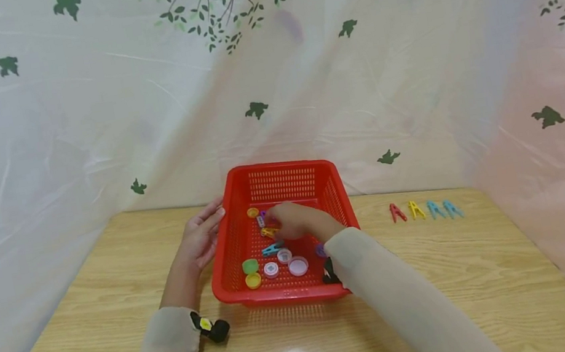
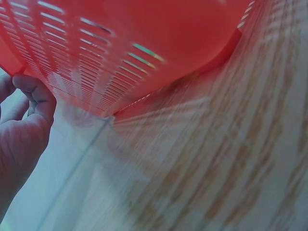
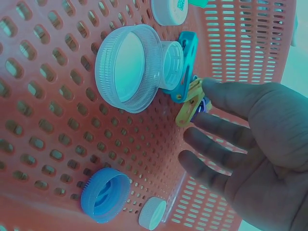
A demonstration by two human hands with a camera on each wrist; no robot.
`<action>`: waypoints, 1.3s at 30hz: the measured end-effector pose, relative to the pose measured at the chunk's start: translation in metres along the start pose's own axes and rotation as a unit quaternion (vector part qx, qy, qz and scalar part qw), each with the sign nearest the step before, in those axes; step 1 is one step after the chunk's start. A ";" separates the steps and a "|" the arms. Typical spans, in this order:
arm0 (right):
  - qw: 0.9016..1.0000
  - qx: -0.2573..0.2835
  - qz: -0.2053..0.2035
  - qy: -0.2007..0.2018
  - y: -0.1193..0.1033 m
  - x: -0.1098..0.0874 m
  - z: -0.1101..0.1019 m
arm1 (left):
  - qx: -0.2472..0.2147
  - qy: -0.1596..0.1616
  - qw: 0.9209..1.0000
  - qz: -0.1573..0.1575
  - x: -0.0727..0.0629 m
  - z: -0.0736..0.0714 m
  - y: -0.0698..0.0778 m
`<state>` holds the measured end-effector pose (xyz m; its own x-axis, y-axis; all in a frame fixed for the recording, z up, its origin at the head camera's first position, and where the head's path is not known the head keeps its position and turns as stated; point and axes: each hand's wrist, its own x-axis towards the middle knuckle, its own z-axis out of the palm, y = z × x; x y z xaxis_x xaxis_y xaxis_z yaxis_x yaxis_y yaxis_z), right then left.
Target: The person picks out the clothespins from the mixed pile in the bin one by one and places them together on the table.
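Observation:
A red plastic basket (image 1: 291, 295) stands on the table, holding bottle caps and clothespins. My left hand (image 1: 202, 239) holds its left rim, thumb and finger pinching the edge in the left wrist view. Inside the basket, my right hand (image 1: 296, 221) has thumb and index finger on a yellow clothespin (image 3: 188, 108), the other fingers spread loosely. Touching that clothespin is a blue clothespin (image 3: 189, 60). A small purple thing is partly hidden behind the yellow one. Nearer the front lie a wide clear-white cap (image 1: 298, 266), a green cap (image 1: 249, 266) and a yellow cap (image 1: 253, 280).
Right of the basket, a red clothespin (image 1: 398, 213), a yellow clothespin (image 1: 416, 210) and two blue clothespins (image 1: 436, 210) lie in a row on the wooden table (image 1: 472, 269). A patterned curtain (image 1: 168, 126) hangs behind the table.

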<state>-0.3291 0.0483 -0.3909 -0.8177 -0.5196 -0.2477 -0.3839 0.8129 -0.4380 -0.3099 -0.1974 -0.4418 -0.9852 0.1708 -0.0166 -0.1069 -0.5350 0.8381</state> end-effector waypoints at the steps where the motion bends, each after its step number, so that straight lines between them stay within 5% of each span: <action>1: 1.000 -0.001 0.003 -0.005 0.000 0.000 0.000 | -0.001 0.001 1.000 -0.001 0.000 0.000 0.000; 13: 0.999 -0.012 -0.015 -0.042 0.002 0.002 0.000 | -0.005 -0.003 1.000 0.000 0.000 0.000 -0.001; 30: 0.999 0.001 -0.002 -0.049 0.000 0.000 0.001 | -0.006 -0.001 1.000 0.005 -0.001 0.001 -0.001; 39: 0.999 -0.046 0.010 -0.025 0.002 -0.001 0.001 | -0.008 -0.001 1.000 0.005 -0.004 0.002 0.000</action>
<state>-0.3285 0.0501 -0.3928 -0.8047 -0.5131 -0.2988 -0.4073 0.8432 -0.3510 -0.3060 -0.1959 -0.4409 -0.9859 0.1670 -0.0074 -0.0993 -0.5495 0.8296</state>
